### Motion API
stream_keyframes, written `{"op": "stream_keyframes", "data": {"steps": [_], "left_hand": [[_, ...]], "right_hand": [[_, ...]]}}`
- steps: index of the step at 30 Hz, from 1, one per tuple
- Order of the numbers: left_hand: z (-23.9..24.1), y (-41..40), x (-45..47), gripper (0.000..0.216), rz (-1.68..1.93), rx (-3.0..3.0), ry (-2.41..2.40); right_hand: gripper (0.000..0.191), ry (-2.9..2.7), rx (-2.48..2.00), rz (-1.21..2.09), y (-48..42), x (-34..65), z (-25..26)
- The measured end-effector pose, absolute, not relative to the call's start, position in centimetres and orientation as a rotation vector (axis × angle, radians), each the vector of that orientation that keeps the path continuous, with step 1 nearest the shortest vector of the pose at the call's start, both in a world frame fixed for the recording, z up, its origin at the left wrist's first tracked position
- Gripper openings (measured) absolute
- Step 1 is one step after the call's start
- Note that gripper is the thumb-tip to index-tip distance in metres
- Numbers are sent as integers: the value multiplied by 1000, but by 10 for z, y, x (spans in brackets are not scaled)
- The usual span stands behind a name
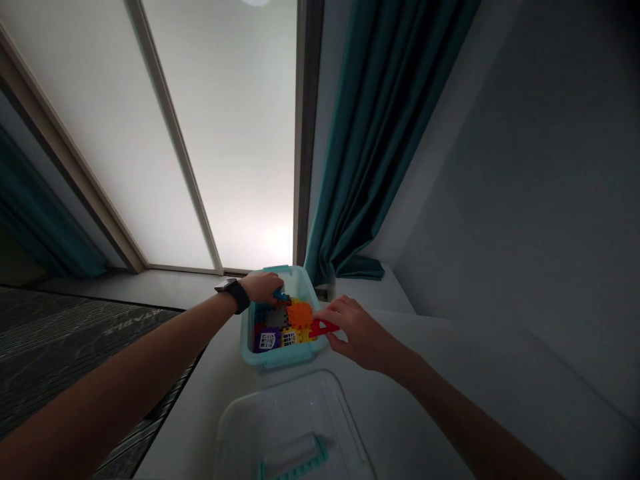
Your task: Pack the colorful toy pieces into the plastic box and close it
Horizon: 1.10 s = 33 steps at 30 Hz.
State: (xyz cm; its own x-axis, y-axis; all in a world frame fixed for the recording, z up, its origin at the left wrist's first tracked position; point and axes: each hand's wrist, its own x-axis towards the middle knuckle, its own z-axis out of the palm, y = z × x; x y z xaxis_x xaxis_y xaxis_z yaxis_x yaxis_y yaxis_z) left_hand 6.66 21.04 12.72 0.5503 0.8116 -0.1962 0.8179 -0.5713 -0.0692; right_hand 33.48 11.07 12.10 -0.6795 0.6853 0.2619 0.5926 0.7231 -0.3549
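A light-blue plastic box stands on the white surface, holding several colourful toy building pieces. Over its far left part reaches my left hand, wearing a dark watch, its fingers closed on a blue toy piece. At the right rim, my right hand pinches a red triangular toy piece between thumb and fingers. Inside the box I see an orange piece, a grey piece, a purple piece with a white window grid and a yellow piece with a similar grid.
A clear lid with a teal handle lies in front of the box. Behind are a teal curtain and frosted sliding panels. To the left is a dark patterned surface; a grey wall rises at right.
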Motion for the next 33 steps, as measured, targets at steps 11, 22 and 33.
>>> {"op": "stream_keyframes", "data": {"steps": [11,22,33], "left_hand": [[112,216,62,29,-448,2626,1389],[117,221,38,30,-354,2649,1253],[114,211,33,31,-147,2815,1346]], "right_hand": [[37,-2535,-900,291,122,333,115],[34,-2510,-945,285,148,317,118],[32,-2935,-1147,-173,196,246,135]]}}
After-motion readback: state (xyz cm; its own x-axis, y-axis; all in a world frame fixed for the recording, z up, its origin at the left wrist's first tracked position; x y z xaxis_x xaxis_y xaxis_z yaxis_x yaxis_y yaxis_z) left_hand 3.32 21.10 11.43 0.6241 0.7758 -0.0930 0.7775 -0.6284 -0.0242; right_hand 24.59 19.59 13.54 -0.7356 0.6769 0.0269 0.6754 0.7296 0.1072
